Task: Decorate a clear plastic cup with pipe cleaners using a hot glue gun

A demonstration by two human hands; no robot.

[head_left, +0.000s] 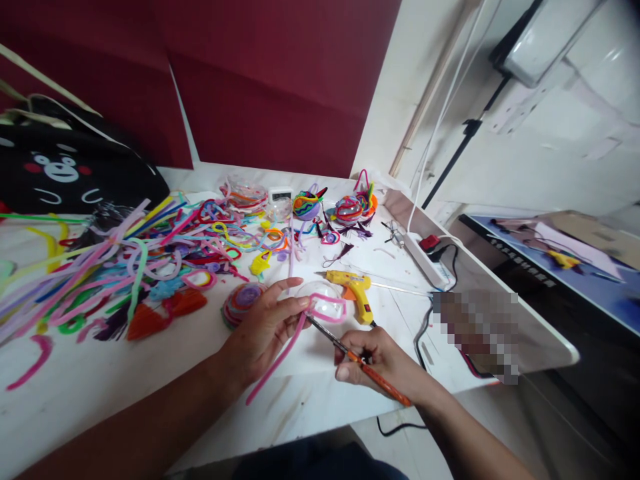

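Observation:
Between the thumb and fingers of my left hand (273, 320) is a pink pipe cleaner (277, 367), bent into a loop at its upper end with a long tail hanging down. Behind the loop lies a clear plastic dome (320, 293). My right hand (370, 360) is closed round a slim tool with orange handles (383, 383); its dark metal tip meets the pipe cleaner just below my left fingertips. A yellow glue gun (357, 293) lies right behind my hands. Beside my left hand sits a ball wound with coloured pipe cleaners (243, 300), partly hidden by that hand.
A heap of coloured pipe cleaners (150, 247) covers the left of the white table (200, 420). Decorated balls (307, 205) and tassels stand at the back. On the right are a power strip (427, 260) and cables. A black bag (75, 167) leans at the far left.

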